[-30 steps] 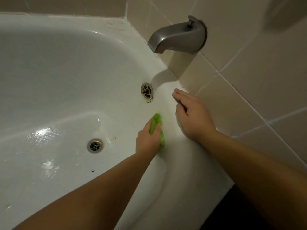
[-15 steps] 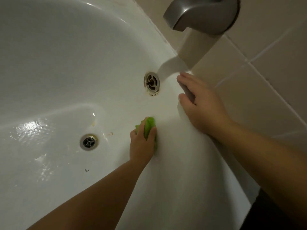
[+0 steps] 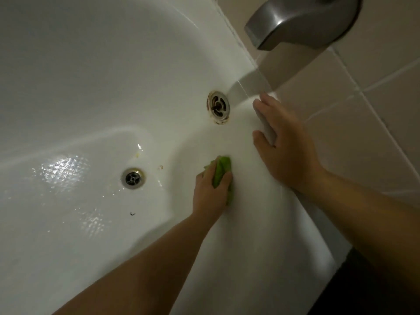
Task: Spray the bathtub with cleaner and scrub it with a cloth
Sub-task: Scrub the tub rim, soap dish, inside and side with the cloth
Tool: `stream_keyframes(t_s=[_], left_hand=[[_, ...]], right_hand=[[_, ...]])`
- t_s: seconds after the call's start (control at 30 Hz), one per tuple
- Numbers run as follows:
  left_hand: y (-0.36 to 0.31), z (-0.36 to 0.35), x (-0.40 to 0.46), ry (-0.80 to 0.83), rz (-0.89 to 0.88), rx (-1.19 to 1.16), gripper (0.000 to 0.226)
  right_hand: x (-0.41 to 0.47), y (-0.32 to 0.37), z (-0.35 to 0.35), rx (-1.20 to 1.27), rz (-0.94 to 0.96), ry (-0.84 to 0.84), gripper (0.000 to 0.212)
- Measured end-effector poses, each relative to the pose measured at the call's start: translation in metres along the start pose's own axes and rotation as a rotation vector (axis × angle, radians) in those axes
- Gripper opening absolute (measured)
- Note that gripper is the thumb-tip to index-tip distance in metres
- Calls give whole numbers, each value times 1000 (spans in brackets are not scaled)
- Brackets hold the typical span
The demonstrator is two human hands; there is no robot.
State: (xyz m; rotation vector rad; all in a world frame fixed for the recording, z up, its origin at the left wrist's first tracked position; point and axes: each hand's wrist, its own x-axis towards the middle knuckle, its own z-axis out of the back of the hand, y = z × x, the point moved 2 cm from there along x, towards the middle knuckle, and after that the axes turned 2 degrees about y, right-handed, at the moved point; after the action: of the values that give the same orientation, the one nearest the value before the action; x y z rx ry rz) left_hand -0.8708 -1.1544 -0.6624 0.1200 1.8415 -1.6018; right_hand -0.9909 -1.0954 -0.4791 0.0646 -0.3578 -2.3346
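Scrub step in hand: left hand (image 3: 210, 192) grips the bunched green cloth (image 3: 221, 172), pressed to the tub (image 3: 68, 87) end wall below the overflow (image 3: 218, 107) and right of the drain (image 3: 133, 178); no cleaner bottle in view. Right hand (image 3: 286, 144) lies spread and flat on the rim by the tiles (image 3: 375, 110), under the spout (image 3: 302, 21), apparently bracing. Next move, by my reading, calls for firm strokes up toward the stained overflow ring, cloth held flat to the curve, brace kept steady.
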Motion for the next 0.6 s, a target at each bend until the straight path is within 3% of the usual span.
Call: stream_keyframes(t_s=[0.1, 0.23, 0.47, 0.6], left_hand=[[-25, 1, -45, 75, -114, 83, 58], [-21, 13, -65, 175, -140, 186, 55], [79, 29, -6, 130, 211, 378, 76], [101, 38, 11, 48, 317, 465, 71]], right_hand=[[-21, 8, 3, -2, -44, 31, 64], [-51, 18, 5, -29, -92, 85, 65], [-53, 20, 2, -68, -81, 106, 55], [-53, 19, 0, -58, -72, 64, 52]])
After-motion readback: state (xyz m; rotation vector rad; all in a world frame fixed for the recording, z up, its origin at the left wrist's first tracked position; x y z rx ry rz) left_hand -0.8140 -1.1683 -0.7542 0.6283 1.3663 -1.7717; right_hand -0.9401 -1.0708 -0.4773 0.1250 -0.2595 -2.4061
